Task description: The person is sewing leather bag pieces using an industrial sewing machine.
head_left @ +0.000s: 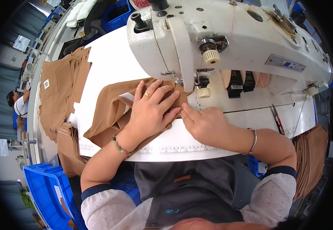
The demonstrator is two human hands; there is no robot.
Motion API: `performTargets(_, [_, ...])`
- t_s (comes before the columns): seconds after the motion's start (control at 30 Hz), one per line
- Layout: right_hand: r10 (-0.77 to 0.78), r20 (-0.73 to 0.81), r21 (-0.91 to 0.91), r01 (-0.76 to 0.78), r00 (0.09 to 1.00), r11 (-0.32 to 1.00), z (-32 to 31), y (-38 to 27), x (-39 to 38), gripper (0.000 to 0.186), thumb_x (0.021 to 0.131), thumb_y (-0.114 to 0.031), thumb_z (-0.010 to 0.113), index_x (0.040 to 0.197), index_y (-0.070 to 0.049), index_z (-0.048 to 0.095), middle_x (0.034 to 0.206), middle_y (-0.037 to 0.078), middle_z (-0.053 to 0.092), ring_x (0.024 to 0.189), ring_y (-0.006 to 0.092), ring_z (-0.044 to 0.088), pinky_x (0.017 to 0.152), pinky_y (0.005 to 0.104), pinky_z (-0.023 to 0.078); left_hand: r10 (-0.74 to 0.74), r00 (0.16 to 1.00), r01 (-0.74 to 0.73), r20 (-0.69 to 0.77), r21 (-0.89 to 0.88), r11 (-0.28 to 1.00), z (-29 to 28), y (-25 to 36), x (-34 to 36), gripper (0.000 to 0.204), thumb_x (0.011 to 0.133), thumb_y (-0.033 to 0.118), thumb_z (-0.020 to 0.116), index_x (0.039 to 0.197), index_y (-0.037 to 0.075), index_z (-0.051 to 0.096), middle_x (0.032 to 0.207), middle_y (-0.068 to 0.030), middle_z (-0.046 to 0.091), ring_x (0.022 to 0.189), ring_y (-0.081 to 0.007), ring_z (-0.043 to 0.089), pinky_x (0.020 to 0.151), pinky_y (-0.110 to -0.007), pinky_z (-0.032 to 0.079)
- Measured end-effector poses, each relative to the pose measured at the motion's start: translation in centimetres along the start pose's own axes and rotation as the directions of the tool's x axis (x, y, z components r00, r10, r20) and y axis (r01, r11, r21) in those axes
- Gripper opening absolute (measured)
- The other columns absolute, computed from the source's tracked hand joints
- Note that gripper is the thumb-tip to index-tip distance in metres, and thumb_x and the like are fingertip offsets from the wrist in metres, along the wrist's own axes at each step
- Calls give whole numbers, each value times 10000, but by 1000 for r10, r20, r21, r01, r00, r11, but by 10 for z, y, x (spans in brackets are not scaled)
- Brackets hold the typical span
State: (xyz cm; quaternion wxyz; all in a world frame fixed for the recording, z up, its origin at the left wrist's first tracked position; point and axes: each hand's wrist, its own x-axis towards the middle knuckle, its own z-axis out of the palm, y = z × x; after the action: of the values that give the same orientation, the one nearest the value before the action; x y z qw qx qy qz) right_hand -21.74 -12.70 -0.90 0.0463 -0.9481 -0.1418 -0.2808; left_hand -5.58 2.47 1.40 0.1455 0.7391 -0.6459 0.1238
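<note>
A piece of brown fabric point(111, 103) lies partly folded on the white sewing table, its right end under the head of a sewing machine point(235, 36). My left hand point(153, 105) rests flat on the cloth with fingers stretched toward the needle area, a ring on one finger. Close by on the right, my right hand point(203, 122) has its thumb and forefinger pressed together at the cloth's edge, the other fingers curled under. A bit of white point(128, 97) shows inside the fold. The needle itself is hidden behind the machine's head.
Stacked brown fabric pieces point(65, 76) lie at the left, and more hang at the right point(310, 161). Red-and-black thread snips point(277, 120) lie right of my hand. Small black boxes point(235, 84) stand beneath the machine arm. A blue bin point(45, 191) sits lower left; a person point(20, 103) works farther off.
</note>
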Motion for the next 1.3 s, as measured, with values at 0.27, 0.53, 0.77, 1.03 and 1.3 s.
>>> performTargets(0.27, [39,-103,-82,-47,994,996,12,15,13,100,724,-99,653,774,-13,652,692,59,576,522,147,609,445,295,475,-44,999,44,-10,-56,997,11,-20,17,349,849,309,737,1140,118,749,1165,-56,663,1180,-306,575,1099,-608,342])
performTargets(0.53, [78,-58,-38,-80,995,996,14,20,14,61,756,-97,636,745,-38,623,670,59,598,557,189,651,472,321,507,-61,998,58,-33,-81,995,15,-39,36,196,811,274,733,901,104,772,932,-67,717,1014,-284,618,1041,-507,371])
performTargets(0.77, [62,-20,-43,-63,998,997,11,21,15,59,766,-96,633,750,-42,617,700,61,612,583,179,661,483,311,514,-72,996,66,-48,-114,991,16,-40,39,178,821,272,718,875,115,781,919,-66,717,1002,-289,622,1035,-505,373])
performTargets(1.03, [16,50,-114,-10,999,993,9,22,10,252,777,-106,684,990,18,734,1086,186,739,545,175,635,486,292,506,-107,994,103,-27,-131,986,17,-37,33,261,850,306,705,1030,130,774,1165,-86,671,1172,-313,582,1087,-585,361])
performTargets(1.3, [-24,39,-112,29,999,993,11,24,9,340,753,-96,644,1040,74,706,1131,221,721,567,171,648,495,295,513,-132,991,133,12,-78,988,18,-42,29,284,871,325,692,1074,140,760,1217,-87,640,1263,-321,545,1073,-605,382])
